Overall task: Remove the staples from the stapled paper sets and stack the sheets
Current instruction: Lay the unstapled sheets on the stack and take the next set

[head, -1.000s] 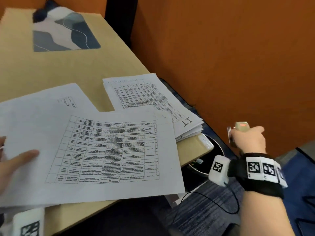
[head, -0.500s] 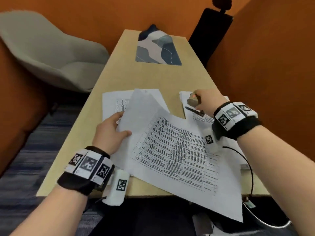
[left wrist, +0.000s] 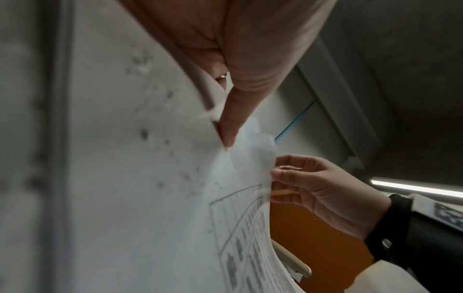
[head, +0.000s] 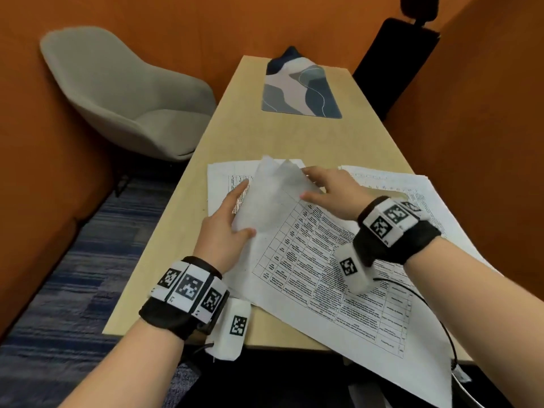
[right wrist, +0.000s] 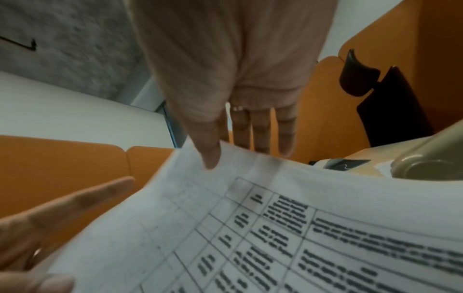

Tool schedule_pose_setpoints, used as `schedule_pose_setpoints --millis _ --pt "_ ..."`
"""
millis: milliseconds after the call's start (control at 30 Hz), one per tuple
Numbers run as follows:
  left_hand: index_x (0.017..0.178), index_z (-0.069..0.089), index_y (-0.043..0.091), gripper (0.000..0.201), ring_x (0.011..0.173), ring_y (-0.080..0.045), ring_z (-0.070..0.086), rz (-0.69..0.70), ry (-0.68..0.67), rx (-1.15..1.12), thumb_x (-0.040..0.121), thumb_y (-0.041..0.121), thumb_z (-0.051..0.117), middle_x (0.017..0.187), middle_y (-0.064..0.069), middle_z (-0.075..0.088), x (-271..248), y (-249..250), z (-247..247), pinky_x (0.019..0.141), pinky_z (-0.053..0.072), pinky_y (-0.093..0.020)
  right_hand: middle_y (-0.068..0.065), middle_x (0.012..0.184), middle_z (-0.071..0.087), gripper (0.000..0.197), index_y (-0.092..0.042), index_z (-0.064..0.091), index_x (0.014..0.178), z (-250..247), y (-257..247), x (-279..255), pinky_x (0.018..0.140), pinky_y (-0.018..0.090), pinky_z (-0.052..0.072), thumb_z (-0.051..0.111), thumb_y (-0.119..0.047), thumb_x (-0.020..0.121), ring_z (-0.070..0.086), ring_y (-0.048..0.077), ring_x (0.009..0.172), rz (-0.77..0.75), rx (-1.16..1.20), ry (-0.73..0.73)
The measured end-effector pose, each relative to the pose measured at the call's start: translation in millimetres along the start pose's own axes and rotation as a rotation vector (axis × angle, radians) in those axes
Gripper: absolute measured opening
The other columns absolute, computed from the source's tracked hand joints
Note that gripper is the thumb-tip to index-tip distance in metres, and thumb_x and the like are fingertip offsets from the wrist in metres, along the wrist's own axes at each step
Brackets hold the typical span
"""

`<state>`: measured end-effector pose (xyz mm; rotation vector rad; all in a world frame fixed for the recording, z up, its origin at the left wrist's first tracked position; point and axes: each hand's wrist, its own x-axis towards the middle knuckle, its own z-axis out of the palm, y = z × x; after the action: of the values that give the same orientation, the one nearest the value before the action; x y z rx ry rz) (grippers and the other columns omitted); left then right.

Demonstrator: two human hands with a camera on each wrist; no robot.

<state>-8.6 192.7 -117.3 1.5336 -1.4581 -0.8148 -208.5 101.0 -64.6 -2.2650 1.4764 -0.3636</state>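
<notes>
Printed sheet [head: 318, 260] lifted over the table [head: 265, 142], left hand [head: 226, 231] pinching its left edge, right hand [head: 332, 192] pinching the raised far corner, paper stack [head: 412, 184] just right.

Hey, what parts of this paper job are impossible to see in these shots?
- Staple: none visible; the raised sheet hides that corner in the head view.
- Table text: blurred in both wrist views, too small from the head.
- Staple remover: mostly hidden behind the sheet, left wrist view.
- Right stack: partly covered by the right hand.
</notes>
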Motion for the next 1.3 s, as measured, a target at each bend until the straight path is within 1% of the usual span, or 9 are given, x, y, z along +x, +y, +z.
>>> schedule_pose_setpoints --millis 200,333,500,700,833,933,1100,1233,1300 --pt "0.131 0.034 0.043 0.075 0.089 -0.001 0.052 0.155 -0.002 0.034 0.081 -0.006 0.06 0.115 0.014 0.054 -2.7 -0.6 -1.2 0.078 0.031 0.007 0.011 0.082 0.068 0.007 0.0 0.07 0.079 6.5 1.6 -8.5 0.076 0.033 0.052 0.074 -0.003 0.074 0.059 0.018 0.071 -0.14 0.197 0.413" --pt "0.129 0.046 0.031 0.059 0.084 -0.005 0.056 0.139 0.017 0.019 0.082 -0.002 0.06 0.105 0.01 0.058 -1.2 0.5 -3.3 0.078 0.04 -0.002 -0.003 0.068 0.065 0.008 -0.002 0.067 0.072 7.5 4.6 -11.5 0.068 0.01 0.048 0.074 0.001 0.073 0.059 -0.006 0.062 -0.122 0.396 0.413" --pt "0.137 0.04 0.023 0.056 0.092 -0.021 0.058 0.129 0.004 0.028 0.087 0.004 0.057 0.102 0.001 0.06 -1.9 4.2 -1.2 0.076 0.037 -0.015 0.004 0.077 0.068 0.024 -0.008 0.055 0.062 3.6 1.9 -11.5 0.077 0.023 0.052 0.072 0.005 0.073 0.063 0.009 0.073 -0.177 0.538 0.379" --pt "0.117 0.055 0.005 0.026 0.094 -0.025 0.061 0.167 -0.001 0.13 0.091 0.006 0.054 0.103 -0.011 0.066 -0.9 10.2 2.6 0.075 0.043 -0.022 -0.012 0.071 0.063 0.025 -0.018 0.056 0.076 -1.7 -15.4 -3.9 0.066 0.022 0.05 0.072 0.001 0.075 0.058 0.006 0.063 -0.22 0.682 0.211" --pt "0.104 0.059 0.004 0.016 0.088 -0.029 0.064 0.194 0.105 0.077 0.088 0.004 0.058 0.092 -0.014 0.069 1.1 13.7 -7.3 0.079 0.051 -0.041 -0.003 0.087 0.067 0.066 -0.033 0.048 0.116 -20.1 -8.0 -4.5 0.078 0.029 0.055 0.083 -0.012 0.064 0.066 0.012 0.079 -0.049 0.412 0.04" --pt "0.098 0.061 0.014 0.016 0.08 -0.006 0.064 0.231 0.177 0.018 0.084 0.007 0.064 0.083 0.002 0.068 5.4 22.2 -19.9 0.074 0.051 -0.023 -0.011 0.061 0.068 0.015 -0.015 0.066 0.077 -46.3 -10.8 -11.8 0.062 0.023 0.05 0.079 -0.015 0.069 0.063 0.0 0.059 0.019 0.206 -0.148" --pt "0.126 0.04 0.021 0.063 0.106 -0.008 0.053 0.121 0.506 -0.372 0.075 0.019 0.075 0.116 0.004 0.055 27.5 39.1 -45.1 0.091 0.041 -0.024 -0.002 0.066 0.072 0.004 -0.008 0.072 0.069 -102.4 -20.8 -30.2 0.062 0.022 0.056 0.075 -0.008 0.066 0.068 0.009 0.062 -0.119 0.619 0.187" --pt "0.129 0.045 0.015 0.039 0.099 -0.001 0.06 0.109 0.138 -0.652 0.091 0.016 0.053 0.114 0.007 0.061 43.3 75.0 -38.0 0.09 0.047 -0.023 -0.006 0.071 0.073 0.012 -0.019 0.074 0.061 -107.3 -24.5 -32.2 0.063 0.02 0.054 0.067 -0.012 0.068 0.069 0.007 0.069 -0.202 0.918 0.362" --pt "0.121 0.051 0.014 0.027 0.094 0.005 0.061 0.218 0.149 -0.569 0.094 0.01 0.048 0.105 0.011 0.064 49.3 91.7 -36.4 0.087 0.048 -0.013 -0.005 0.081 0.074 0.017 -0.014 0.071 0.087 -95.8 -29.5 -30.7 0.068 0.023 0.055 0.069 -0.016 0.07 0.07 0.01 0.08 -0.215 1.012 0.421"
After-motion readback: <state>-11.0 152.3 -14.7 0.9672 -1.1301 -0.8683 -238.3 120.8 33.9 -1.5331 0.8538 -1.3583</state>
